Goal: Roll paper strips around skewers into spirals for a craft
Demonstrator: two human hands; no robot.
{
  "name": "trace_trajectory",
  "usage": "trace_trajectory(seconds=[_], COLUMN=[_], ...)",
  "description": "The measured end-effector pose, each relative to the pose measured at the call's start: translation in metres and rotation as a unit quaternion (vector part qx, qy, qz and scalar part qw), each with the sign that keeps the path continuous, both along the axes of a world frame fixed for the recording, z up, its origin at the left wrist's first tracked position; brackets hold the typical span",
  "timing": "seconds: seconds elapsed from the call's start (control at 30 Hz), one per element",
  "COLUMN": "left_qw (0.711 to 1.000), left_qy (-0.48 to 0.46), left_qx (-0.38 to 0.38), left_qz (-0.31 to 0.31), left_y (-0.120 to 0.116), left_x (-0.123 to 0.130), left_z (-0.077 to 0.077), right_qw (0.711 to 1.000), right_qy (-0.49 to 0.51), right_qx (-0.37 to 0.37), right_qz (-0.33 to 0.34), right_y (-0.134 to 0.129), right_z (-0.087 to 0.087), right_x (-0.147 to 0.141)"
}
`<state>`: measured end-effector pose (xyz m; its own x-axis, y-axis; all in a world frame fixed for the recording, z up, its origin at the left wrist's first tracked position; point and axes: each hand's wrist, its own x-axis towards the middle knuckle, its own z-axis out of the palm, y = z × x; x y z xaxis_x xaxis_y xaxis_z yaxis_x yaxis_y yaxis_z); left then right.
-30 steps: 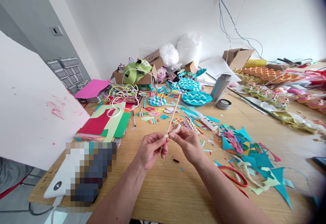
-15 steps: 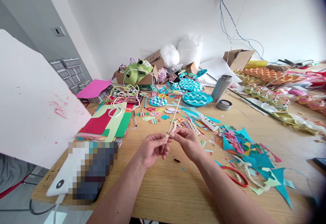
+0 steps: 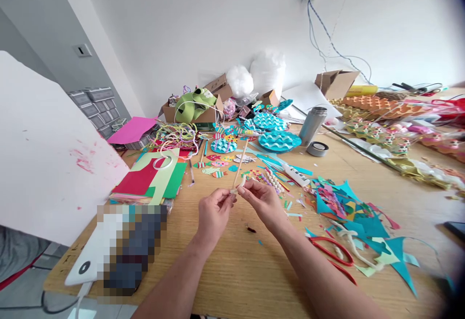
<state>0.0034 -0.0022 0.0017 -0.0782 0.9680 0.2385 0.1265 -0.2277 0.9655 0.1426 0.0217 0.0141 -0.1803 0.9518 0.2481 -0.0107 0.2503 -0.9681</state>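
My left hand (image 3: 213, 212) pinches a thin wooden stick (image 3: 240, 164) near its lower end, the stick leaning up and to the right. A white pipe cleaner (image 3: 243, 181) is wound round the stick at the fingertips. Its free end is pinched between the thumb and finger of my right hand (image 3: 262, 205). Both hands are close together above the table, fingertips almost touching. The lower end of the stick is hidden by my left fingers. Paper fish (image 3: 219, 163) lie flat on the table beyond the stick.
Red-handled scissors (image 3: 334, 252) and blue paper scraps (image 3: 363, 232) lie to the right. A glue tube (image 3: 296, 175) and a metal flask (image 3: 314, 125) stand or lie behind. Coloured paper (image 3: 134, 176) is stacked left, near a white device (image 3: 92, 246). Blue wavy discs (image 3: 279, 141) sit farther back.
The stick has shifted slightly left and tilts a little differently. My left hand has turned, its fingers now more closed over the stick's lower part. My right hand still pinches the pipe cleaner.
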Motion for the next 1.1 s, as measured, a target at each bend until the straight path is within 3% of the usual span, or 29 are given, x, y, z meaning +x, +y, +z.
trace_trajectory(seconds=[0.27, 0.4, 0.57, 0.73, 0.97, 1.1], left_qw=[0.995, 0.999, 0.99, 0.944, 0.841, 0.843], left_qy=[0.098, 0.052, -0.082, -0.243, -0.4, -0.389], left_qx=[0.028, -0.007, -0.096, -0.163, -0.19, -0.217], left_qz=[0.023, 0.001, -0.063, -0.151, -0.31, -0.303], left_y=[0.0, -0.001, 0.0, -0.001, -0.002, 0.0], left_x=[-0.001, 0.001, 0.002, 0.0, -0.002, -0.005], left_z=[-0.004, 0.001, 0.01, 0.013, 0.01, 0.01], right_qw=[0.999, 0.994, 0.988, 0.998, 0.984, 0.984], right_qy=[-0.031, -0.07, -0.097, -0.029, 0.149, 0.143], right_qx=[0.014, 0.055, 0.085, 0.049, -0.033, -0.049], right_qz=[-0.026, -0.056, -0.083, -0.039, 0.088, 0.093], right_y=[-0.001, -0.004, -0.009, -0.009, -0.01, -0.006], right_z=[-0.001, -0.001, 0.0, 0.001, 0.008, 0.006], right_x=[0.0, -0.002, -0.005, -0.003, -0.003, -0.001])
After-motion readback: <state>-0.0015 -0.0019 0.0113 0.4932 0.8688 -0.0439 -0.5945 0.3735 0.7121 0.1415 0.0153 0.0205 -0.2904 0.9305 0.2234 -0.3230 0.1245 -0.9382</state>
